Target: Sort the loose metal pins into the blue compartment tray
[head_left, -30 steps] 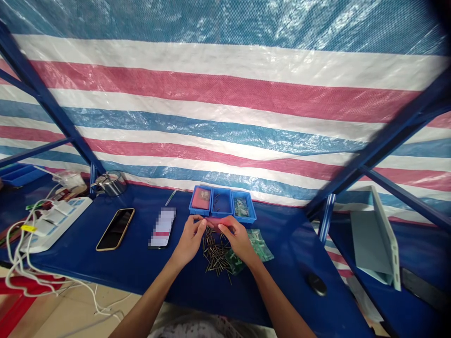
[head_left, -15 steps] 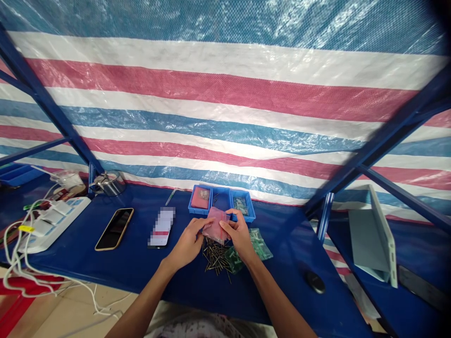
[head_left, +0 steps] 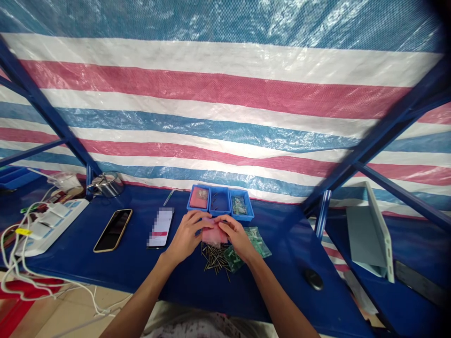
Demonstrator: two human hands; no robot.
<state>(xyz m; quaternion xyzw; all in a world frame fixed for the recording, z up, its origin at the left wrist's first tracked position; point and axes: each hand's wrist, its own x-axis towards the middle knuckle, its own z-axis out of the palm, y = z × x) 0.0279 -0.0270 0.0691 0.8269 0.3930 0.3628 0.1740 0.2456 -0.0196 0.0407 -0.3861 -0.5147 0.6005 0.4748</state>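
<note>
Between my two hands is a small pink plastic bag (head_left: pixel 214 234), held over a heap of long thin screws (head_left: pixel 214 259). My left hand (head_left: pixel 188 234) grips the bag's left side, fingers bent over its top edge. From the right, my right hand (head_left: pixel 237 237) pinches it with thumb and fingers. Green plastic bags (head_left: pixel 259 241) lie beside and partly under my right wrist. Just behind the hands stand three blue bins: the left bin (head_left: pixel 190 203) has a pink bag, the middle bin (head_left: pixel 220 194) a few thin pieces, the right bin (head_left: pixel 251 213) greenish packets.
To the left lie a lit phone (head_left: pixel 162 227), a dark phone (head_left: pixel 114 230), a pen (head_left: pixel 169 197), a steel pot (head_left: pixel 111 185) and a white power strip (head_left: pixel 66 218) with tangled cables. On the right are a black round object (head_left: pixel 313 280) and a grey-blue panel (head_left: pixel 366 234).
My hands have drawn closer together on the pink bag, which sits slightly lower and flatter. The middle bin is less covered. The view has shifted slightly.
</note>
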